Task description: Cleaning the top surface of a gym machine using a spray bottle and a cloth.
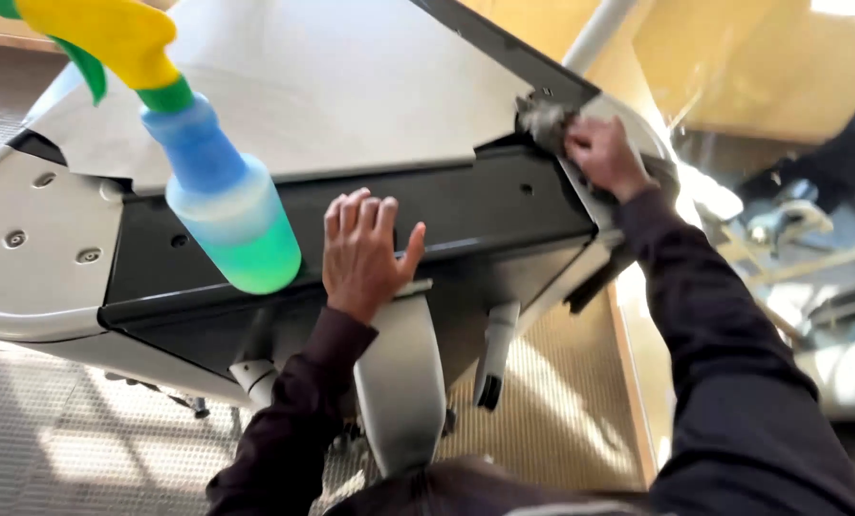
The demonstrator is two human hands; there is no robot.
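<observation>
My left hand (pixel 363 253) lies flat, fingers apart, on the black lower panel (pixel 485 205) of a tilted white and black machine. My right hand (pixel 604 156) is closed around a grey cloth (pixel 544 122) and presses it on the machine's upper right corner, where the black edge meets the white top (pixel 332 76). A spray bottle (pixel 222 201) with blue-green liquid and a yellow and green trigger head hangs close to the camera at the upper left; what holds it is out of view. Both arms wear dark sleeves.
A white support leg (pixel 403 382) and a black lever (pixel 492 368) hang under the machine. Beige carpet (pixel 561 401) lies below. Wooden panels (pixel 771 67) and shiny metal parts (pixel 810 258) are at the right.
</observation>
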